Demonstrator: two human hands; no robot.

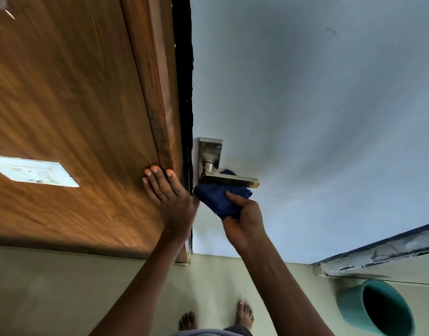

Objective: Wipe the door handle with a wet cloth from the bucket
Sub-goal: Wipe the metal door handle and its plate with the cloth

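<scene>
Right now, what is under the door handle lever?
The blue cloth, held bunched in the right hand, lies under the lever. The lever's underside is hidden.

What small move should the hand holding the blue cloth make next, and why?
Probably slide the blue cloth along the lever of the door handle toward its free end. The right hand holds it bunched under the lever near the pivot, while the left hand braces on the wooden frame.

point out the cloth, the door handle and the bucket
cloth (pixel 218 200): head view, on the blue folds below the lever
door handle (pixel 233 179): head view, middle of the lever
bucket (pixel 349 309): head view, green outer wall
</scene>
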